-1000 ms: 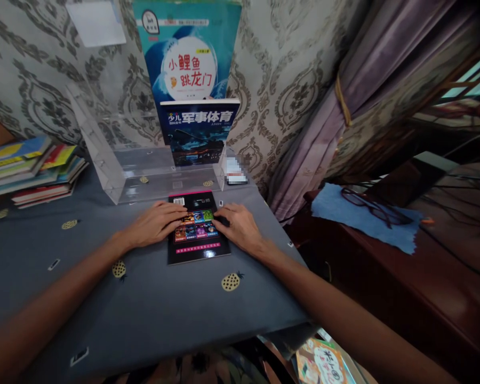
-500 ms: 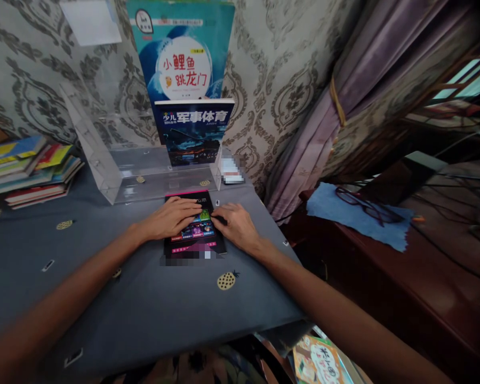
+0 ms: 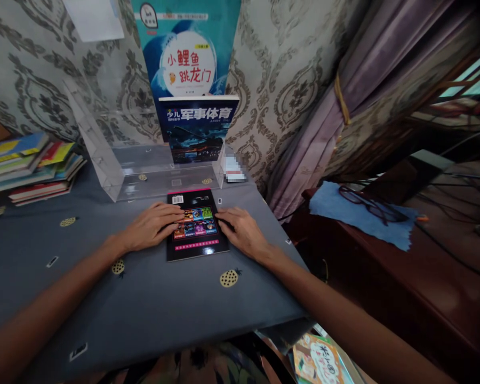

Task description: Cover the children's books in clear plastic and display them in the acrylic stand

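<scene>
A thin black book (image 3: 198, 248) with a pink spine edge, a barcode and rows of small colourful pictures lies flat on the grey tablecloth. Across its left edge rest the outstretched fingers of my left hand (image 3: 154, 226), which is open. My right hand (image 3: 243, 230) is at the opposite edge, fingers extended and touching the cover's side; it is open too. Just beyond the book stands a clear acrylic rack (image 3: 116, 184). A dark blue book (image 3: 198, 130) leans upright in it, in front of a taller teal book (image 3: 186, 58).
Stacked books (image 3: 44, 168) sit at the table's left. A partly blurred item (image 3: 234, 169) lies beside the rack. To the right, glasses (image 3: 370, 205) rest on a blue cloth (image 3: 344, 213) on a dark red surface with cables. Another book (image 3: 320, 360) shows below the table's front edge.
My left hand has slid left off the book's middle, uncovering the barcode and more pictures. My right hand has shifted slightly right along the edge. The view has moved a little.
</scene>
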Available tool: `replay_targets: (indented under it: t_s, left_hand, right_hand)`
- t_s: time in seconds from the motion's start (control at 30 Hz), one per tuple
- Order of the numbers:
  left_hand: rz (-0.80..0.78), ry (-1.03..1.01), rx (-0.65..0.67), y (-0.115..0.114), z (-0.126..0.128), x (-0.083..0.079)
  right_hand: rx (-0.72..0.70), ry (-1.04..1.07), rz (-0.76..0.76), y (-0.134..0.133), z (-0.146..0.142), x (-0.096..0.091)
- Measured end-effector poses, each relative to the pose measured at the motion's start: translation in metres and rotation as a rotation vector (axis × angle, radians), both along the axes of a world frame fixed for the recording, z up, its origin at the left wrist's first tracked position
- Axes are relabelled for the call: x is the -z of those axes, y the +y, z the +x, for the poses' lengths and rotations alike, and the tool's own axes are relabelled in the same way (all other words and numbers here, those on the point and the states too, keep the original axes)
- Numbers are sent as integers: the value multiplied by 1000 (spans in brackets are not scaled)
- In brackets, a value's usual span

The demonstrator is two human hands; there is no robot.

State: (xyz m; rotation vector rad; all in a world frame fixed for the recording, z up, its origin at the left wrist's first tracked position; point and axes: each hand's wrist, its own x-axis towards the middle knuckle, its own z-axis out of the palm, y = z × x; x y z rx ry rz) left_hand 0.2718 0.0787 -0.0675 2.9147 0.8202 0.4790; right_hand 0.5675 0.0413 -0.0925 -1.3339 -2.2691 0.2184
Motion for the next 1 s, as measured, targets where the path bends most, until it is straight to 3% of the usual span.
replay_targets:
  t_s: [0.23, 0.37, 0.5, 0.67, 0.77, 0.87, 1.0]
  left_hand:
    - [-8, 66, 58, 17, 64, 2]
    - [-13, 87, 68, 22, 83, 3]
    - [-41, 90, 53, 16, 63, 2]
    - [-65, 52, -15, -7, 0, -1]
    - [-58, 4, -41, -17, -24, -3]
    - [-63, -4, -22, -21, -22, -4]
    - [-47, 17, 46, -16, 17, -5]
  right_hand:
    - [-7, 5, 14, 1, -1, 0]
    - [-12, 12, 16, 1, 0, 1]
    - [-25, 46, 6, 2, 2, 1]
    - [-39, 62, -19, 1, 4, -5]
    - [-39, 60, -21, 1, 4, -7]
    - [-40, 66, -19, 2, 4, -8]
    - [-54, 82, -19, 2, 3, -9]
